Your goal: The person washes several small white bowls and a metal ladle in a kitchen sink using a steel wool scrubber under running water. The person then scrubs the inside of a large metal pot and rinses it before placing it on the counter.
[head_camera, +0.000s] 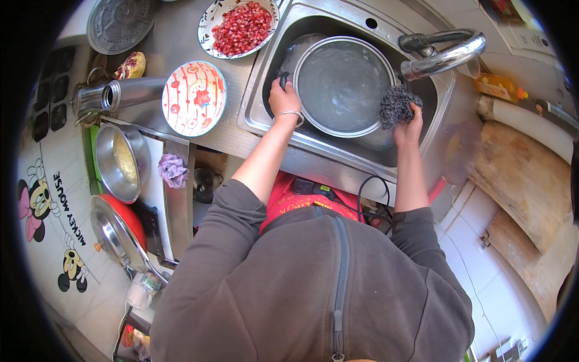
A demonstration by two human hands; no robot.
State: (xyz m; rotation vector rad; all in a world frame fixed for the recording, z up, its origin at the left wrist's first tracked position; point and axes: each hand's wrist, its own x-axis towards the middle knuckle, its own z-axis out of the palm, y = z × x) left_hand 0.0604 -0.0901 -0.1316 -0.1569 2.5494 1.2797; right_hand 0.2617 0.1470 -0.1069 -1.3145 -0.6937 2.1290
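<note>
A round metal pot (344, 86) with cloudy water in it sits in the stainless steel sink (253, 106). My left hand (284, 100) grips the black side handle (283, 81) at the pot's left rim. In my right hand (409, 126) is a dark steel wool scourer (398, 105), pressed up to the pot's right rim and covering part of it. The pot's other handle, behind the scourer, is mostly hidden. Over the sink's right side reaches a chrome faucet (445, 59); no stream of water shows from its spout.
Left of the sink stand a bowl of pomegranate seeds (242, 29), a patterned bowl (194, 98) and a steel flask (135, 92). Farther left are a steel basin (122, 163) and a red pan with a glass lid (120, 231). A yellow soap bottle (500, 88) lies behind the faucet, near wooden boards (520, 176).
</note>
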